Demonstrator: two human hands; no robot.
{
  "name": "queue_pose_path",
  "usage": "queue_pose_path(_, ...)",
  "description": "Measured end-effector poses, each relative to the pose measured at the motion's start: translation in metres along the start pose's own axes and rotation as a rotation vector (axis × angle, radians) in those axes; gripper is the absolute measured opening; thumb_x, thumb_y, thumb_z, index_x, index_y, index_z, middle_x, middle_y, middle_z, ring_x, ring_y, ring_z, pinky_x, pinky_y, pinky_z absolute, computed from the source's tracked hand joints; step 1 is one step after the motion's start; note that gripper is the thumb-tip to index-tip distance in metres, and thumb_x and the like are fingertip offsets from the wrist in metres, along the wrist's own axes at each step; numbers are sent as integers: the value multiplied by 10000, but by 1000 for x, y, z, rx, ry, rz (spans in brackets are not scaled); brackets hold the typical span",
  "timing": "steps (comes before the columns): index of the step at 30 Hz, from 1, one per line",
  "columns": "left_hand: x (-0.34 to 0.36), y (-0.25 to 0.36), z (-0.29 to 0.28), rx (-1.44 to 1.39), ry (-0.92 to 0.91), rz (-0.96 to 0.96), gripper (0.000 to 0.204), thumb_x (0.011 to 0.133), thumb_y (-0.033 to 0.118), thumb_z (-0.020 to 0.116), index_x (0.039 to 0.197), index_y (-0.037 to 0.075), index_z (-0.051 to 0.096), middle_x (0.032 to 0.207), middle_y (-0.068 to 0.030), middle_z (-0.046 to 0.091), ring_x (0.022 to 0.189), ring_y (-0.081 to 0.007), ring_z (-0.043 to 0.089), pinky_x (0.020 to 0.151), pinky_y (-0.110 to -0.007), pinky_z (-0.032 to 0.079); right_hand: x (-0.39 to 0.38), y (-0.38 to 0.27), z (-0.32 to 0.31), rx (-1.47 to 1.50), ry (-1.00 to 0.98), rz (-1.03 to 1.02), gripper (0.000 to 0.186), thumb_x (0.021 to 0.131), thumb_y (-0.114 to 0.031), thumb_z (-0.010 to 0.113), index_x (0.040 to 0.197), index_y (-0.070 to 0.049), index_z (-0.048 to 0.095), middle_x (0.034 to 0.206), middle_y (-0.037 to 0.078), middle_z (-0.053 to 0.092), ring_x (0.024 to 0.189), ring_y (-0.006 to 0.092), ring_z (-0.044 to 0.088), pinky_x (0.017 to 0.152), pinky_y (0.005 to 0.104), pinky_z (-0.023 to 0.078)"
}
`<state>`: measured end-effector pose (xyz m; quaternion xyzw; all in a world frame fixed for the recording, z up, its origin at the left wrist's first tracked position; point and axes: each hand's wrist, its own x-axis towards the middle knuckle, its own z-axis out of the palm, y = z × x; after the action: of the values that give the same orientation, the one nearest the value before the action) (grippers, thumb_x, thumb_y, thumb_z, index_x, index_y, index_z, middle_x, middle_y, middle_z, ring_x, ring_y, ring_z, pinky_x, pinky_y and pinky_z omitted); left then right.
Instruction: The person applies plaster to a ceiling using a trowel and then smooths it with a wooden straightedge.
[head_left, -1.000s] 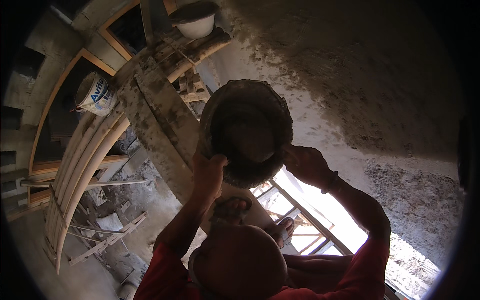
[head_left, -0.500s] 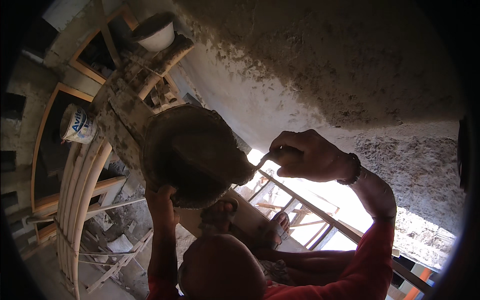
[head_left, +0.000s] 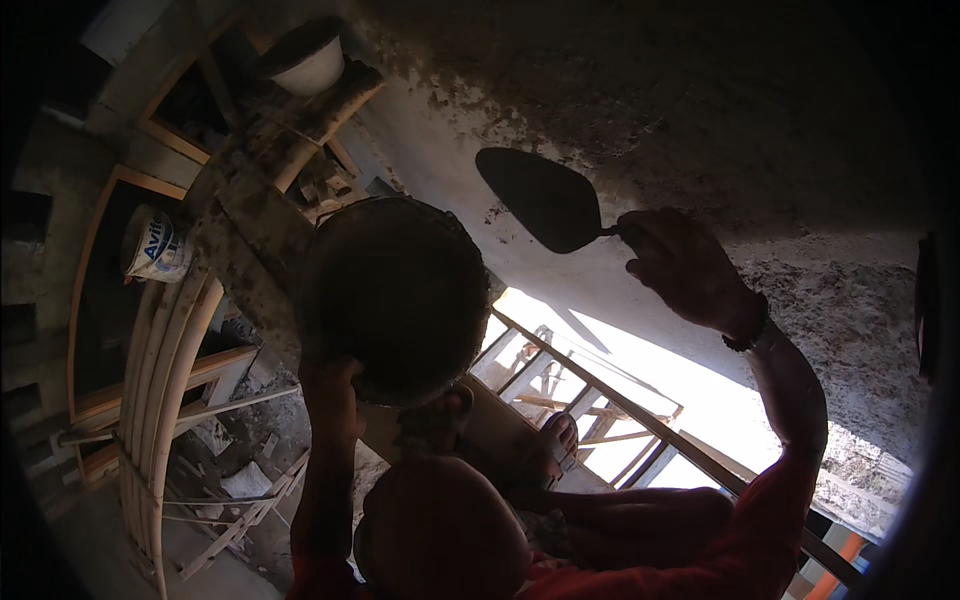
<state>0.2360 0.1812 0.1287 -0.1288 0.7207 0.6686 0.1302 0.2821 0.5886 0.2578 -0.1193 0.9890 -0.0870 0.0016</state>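
My left hand is closed on the rim of a round, dark mortar bowl, its thumb over the near edge. The bowl's inside is too dark to tell how much it holds. In my right hand, raised at the right, is the handle of a pointing trowel. The trowel's broad leaf-shaped blade points up and left, close to the wall; whether it touches cannot be made out. Dark, rough plaster covers the wall's upper part, and a paler smooth band runs below it.
A plank scaffold on bamboo poles runs along the left. On it stand a white printed bucket and a pale basin. My sandalled feet rest on a board. A bright opening with wooden bars lies below right.
The trowel has come out of the bowl and moved up and right to the wall, its blade now in full view. The bowl has shifted slightly right.
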Motion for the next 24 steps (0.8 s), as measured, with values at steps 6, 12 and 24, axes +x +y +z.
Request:
queue_pose_path(6, 2, 27, 65, -170, -110, -101, 346, 681, -28, 560, 1026, -31, 581, 940, -50, 585, 869, -130, 564, 735, -273, 464, 16, -54, 60, -400, -75, -6, 164, 889, -153, 559, 1024, -63, 583, 746, 83, 521, 614, 204, 559, 475, 311, 474)
queue_pose_path(12, 4, 39, 97, -163, -232, -107, 504, 680, -49, 537, 1184, -56, 535, 974, -65, 594, 851, -145, 568, 739, -271, 464, -6, -50, 143, 87, -357, 38, 217, 841, -165, 576, 1045, -96, 602, 972, 130, 642, 811, 274, 659, 640, 411, 554)
queue_pose_path(24, 15, 24, 81, -241, -154, -154, 417, 682, -51, 545, 1098, -37, 562, 927, -55, 608, 789, -128, 579, 715, -259, 469, -31, -36, 97, 276, -88, 113, 298, 815, -154, 639, 1092, -64, 576, 935, 126, 650, 805, 299, 650, 712, 404, 543)
